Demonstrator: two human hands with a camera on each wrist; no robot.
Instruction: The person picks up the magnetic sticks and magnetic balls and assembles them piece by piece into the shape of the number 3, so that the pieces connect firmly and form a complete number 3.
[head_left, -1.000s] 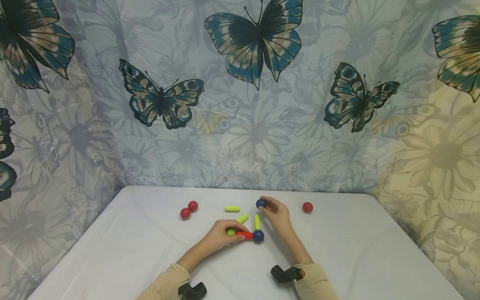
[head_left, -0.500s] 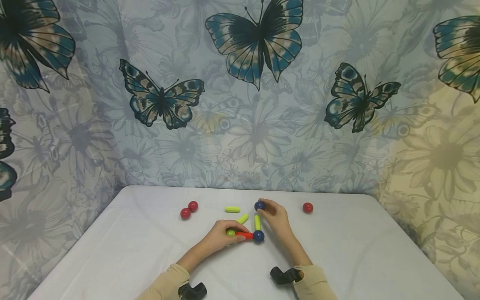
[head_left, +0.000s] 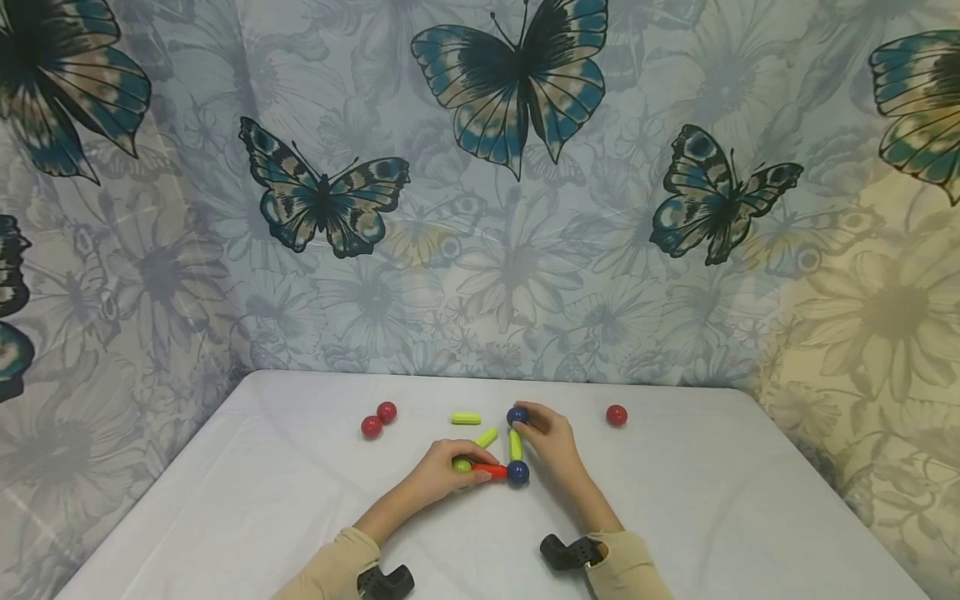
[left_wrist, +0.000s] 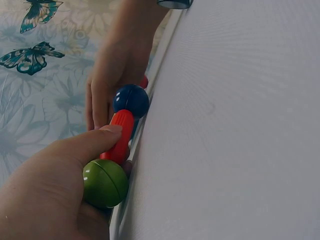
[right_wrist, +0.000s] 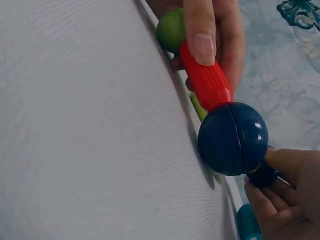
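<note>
My left hand (head_left: 442, 469) pinches a red rod (left_wrist: 120, 135) between thumb and fingers. A green ball (left_wrist: 106, 183) sits at the rod's left end and a blue ball (head_left: 518, 473) at its right end. From that blue ball a yellow-green rod (head_left: 515, 446) points away toward the back. At its far end my right hand (head_left: 555, 437) pinches a second blue ball (head_left: 516, 416), which appears to touch the rod. Another yellow-green rod (head_left: 487, 437) slants out behind the left fingers; whether it joins the green ball is hidden.
Two red balls (head_left: 378, 419) lie at the back left of the white table (head_left: 300, 483), and one red ball (head_left: 617, 415) at the back right. A loose yellow-green rod (head_left: 466, 418) lies at the back middle. Butterfly-printed cloth (head_left: 517, 250) hangs behind the table.
My right hand has brought its blue ball slightly nearer and to the left, down to the far end of the yellow-green rod. The left hand holds still.
</note>
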